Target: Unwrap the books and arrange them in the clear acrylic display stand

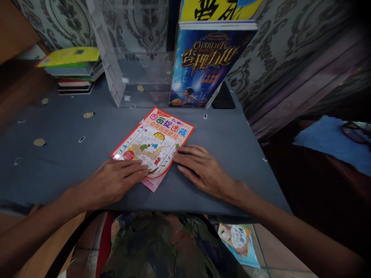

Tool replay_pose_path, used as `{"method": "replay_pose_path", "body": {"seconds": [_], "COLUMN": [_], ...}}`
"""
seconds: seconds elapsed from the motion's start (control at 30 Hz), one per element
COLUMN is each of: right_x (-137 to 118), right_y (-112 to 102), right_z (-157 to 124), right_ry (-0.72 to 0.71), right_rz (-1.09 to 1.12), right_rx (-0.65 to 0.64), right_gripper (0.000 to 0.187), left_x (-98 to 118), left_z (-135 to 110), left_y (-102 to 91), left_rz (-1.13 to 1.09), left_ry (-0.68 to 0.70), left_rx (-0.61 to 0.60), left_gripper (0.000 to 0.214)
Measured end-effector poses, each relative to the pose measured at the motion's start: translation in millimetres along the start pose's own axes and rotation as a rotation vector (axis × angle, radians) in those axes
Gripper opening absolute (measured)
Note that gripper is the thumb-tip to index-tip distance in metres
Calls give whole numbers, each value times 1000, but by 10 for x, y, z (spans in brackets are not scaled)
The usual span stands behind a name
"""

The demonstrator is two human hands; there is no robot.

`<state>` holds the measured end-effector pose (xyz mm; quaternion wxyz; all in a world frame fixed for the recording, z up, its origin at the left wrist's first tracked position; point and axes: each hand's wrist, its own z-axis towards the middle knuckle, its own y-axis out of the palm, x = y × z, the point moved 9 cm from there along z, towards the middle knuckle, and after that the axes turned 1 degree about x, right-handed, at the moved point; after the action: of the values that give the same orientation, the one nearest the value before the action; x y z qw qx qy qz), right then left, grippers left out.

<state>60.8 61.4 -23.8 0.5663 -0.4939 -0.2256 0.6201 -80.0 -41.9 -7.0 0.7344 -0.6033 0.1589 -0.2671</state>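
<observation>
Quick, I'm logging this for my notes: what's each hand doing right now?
Left hand: open, lying flat on the picture puzzle book, not gripping.
Right hand: open, fingertips resting on its edge, not gripping.

Soft, rather dim indoor light falls evenly across the scene, with no clear source in view. To the right of the puzzle book (pixel 152 144), the picture sinks into heavy darkness, deepest at the top right corner. A small white glare sits on the book's lower left corner, and pale reflections streak the clear acrylic case (pixel 130 58) beyond it. Wide-lens curvature bends lines toward the frame edges, where detail turns soft. Shadows stay faint.
</observation>
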Motion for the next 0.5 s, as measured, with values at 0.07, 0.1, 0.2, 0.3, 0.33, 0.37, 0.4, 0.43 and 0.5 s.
{"method": "replay_pose_path", "body": {"seconds": [0.07, 0.1, 0.2, 0.3, 0.33, 0.37, 0.4, 0.43, 0.5], "right_x": [-66, -105, -252, -432, -491, -546, -598, -644, -726], "right_y": [20, 34, 79, 87, 91, 100, 116, 138, 190], "right_z": [8, 12, 21, 26, 24, 20, 13, 5, -18], "right_ry": [-5, -10, -40, -95, -113, -130, -145, -158, -187], "right_rz": [40, 57, 96, 122, 127, 129, 127, 122, 103], "right_rx": [-13, -24, -60, -37, -24, -15, -11, -13, -26], "right_gripper": [33, 34, 34, 32, 31, 30, 29, 28, 28], "left_x": [2, 10, 47, 87, 99, 109, 118, 128, 137], "left_z": [-7, -10, -15, -35, -44, -54, -64, -72, -82], "left_y": [33, 49, 21, 30, 52, 73, 85, 91, 84], "left_rz": [-15, -16, 29, 81, 89, 93, 93, 91, 86], "left_ry": [1, 6, 21, 20, 18, 17, 15, 16, 11], "left_rx": [-32, -47, 5, 26, 10, -7, -14, -16, 7], "left_gripper": [49, 50, 46, 40, 39, 39, 39, 38, 36]}}
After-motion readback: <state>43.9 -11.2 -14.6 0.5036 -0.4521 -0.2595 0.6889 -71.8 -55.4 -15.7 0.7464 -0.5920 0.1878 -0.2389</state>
